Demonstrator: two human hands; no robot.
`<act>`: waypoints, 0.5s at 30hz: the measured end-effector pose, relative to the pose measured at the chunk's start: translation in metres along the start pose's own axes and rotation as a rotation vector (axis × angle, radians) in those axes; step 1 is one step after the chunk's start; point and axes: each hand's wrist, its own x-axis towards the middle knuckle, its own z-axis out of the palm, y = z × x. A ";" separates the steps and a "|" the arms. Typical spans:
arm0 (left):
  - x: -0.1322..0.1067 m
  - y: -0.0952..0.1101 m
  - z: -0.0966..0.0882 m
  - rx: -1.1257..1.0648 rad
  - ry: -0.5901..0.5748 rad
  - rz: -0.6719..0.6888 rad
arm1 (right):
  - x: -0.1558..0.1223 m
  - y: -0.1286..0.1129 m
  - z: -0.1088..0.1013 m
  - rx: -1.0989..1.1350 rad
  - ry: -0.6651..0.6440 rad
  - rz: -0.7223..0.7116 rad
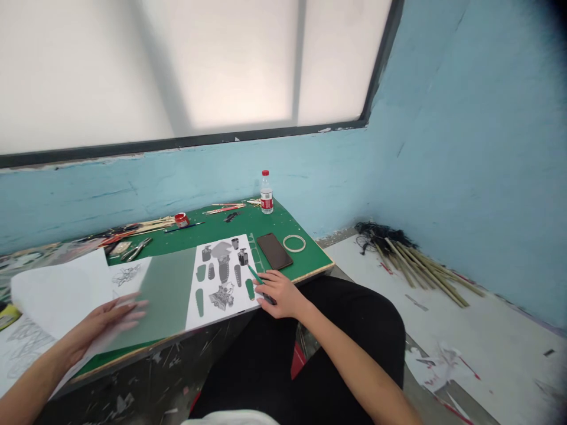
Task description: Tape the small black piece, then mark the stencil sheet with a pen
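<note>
My left hand [104, 321], blurred by motion, is over the left end of a grey-green sheet [170, 295]. Its fingers are stretched out and apart, with nothing visibly gripped. My right hand [279, 295] is closed around a slim green pen-like tool [254, 274], whose exact kind I cannot make out. The tool points up and left across the right edge of a white sheet [199, 251] with dark printed shapes. Several of these shapes are cut through, with the green table [234, 223] showing in the holes. Part of the tool is hidden by my fingers.
A phone [274, 251] and a tape ring [294, 242] lie right of the sheet. A water bottle [266, 193] and a red paint jar [181, 219] stand farther back. Pliers [136, 249] and white papers [62, 286] are leftward. Bamboo sticks [425, 268] lie on the floor.
</note>
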 end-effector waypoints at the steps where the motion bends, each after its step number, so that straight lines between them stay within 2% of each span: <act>1: 0.000 0.000 0.000 -0.006 0.001 0.001 | 0.000 0.000 0.000 -0.001 0.001 -0.001; 9: -0.001 -0.001 0.004 -0.029 0.022 0.003 | 0.000 0.000 -0.001 -0.001 0.012 -0.011; 15: -0.005 0.009 0.007 0.034 0.014 0.002 | 0.003 -0.002 -0.006 0.003 0.070 -0.004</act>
